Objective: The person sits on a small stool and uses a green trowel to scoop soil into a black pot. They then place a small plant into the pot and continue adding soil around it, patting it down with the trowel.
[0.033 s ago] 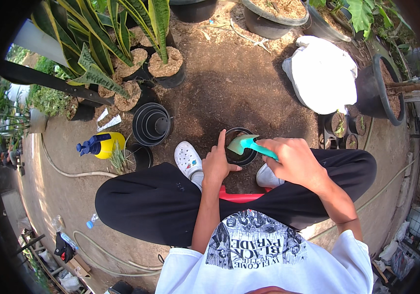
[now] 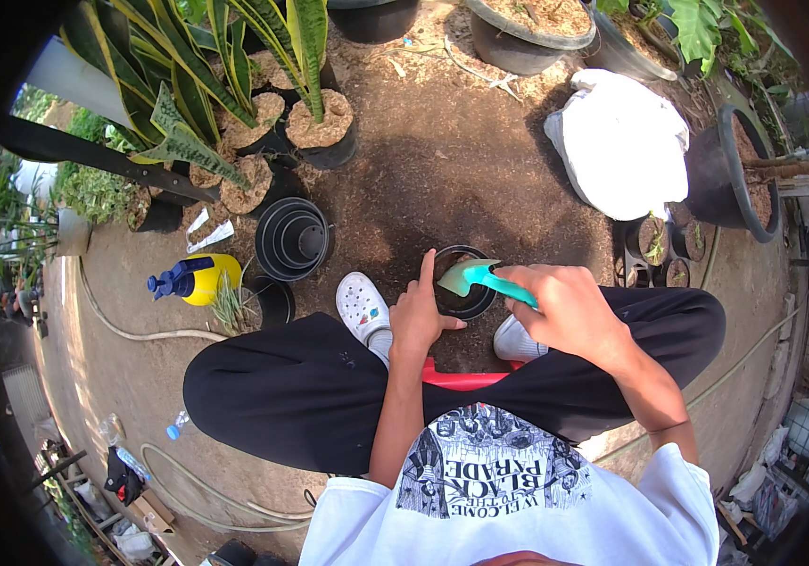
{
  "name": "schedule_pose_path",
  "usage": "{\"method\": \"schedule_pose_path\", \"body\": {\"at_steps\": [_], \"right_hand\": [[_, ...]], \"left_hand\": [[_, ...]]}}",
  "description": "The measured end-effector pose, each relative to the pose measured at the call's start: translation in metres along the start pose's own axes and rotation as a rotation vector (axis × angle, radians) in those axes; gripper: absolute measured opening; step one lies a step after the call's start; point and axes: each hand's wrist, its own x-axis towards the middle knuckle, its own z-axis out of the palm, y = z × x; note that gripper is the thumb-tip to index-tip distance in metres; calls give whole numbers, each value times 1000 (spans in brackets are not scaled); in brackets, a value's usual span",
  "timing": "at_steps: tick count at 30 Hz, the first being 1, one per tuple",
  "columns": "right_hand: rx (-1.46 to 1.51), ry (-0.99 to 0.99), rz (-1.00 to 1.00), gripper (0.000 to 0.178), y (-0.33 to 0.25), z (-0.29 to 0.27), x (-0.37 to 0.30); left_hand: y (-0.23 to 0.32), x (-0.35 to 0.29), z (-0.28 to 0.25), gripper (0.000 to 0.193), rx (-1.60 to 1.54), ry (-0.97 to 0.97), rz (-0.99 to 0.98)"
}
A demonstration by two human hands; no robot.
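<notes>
A small round black plant pot (image 2: 491,304) stands on the ground between my feet, with some dark material inside. My left hand (image 2: 414,316) holds the pot at its left, the index finger stretched along the side and the thumb across the near rim. My right hand (image 2: 565,309) is closed round the handle of a turquoise hand trowel (image 2: 510,288). Its pale, dusty blade lies over the pot's opening, tipped to the left. The blade hides part of the pot's inside.
Nested black pots (image 2: 279,247) and a yellow spray bottle (image 2: 206,280) stand at the left. Potted snake plants (image 2: 321,127) fill the far left. A white sack (image 2: 617,141) sits at the far right by a large black pot (image 2: 718,174). A hose (image 2: 140,332) crosses the floor.
</notes>
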Motion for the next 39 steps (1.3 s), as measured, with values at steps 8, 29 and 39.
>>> {"method": "schedule_pose_path", "body": {"at_steps": [8, 29, 39], "right_hand": [[123, 99, 162, 30, -4, 0, 6], [-38, -7, 278, 29, -8, -7, 2], [38, -164, -14, 35, -6, -1, -1]], "left_hand": [[1, -1, -1, 144, 6, 4, -5], [3, -2, -4, 145, 11, -32, -41], [-1, 1, 0, 144, -10, -40, -23]]}}
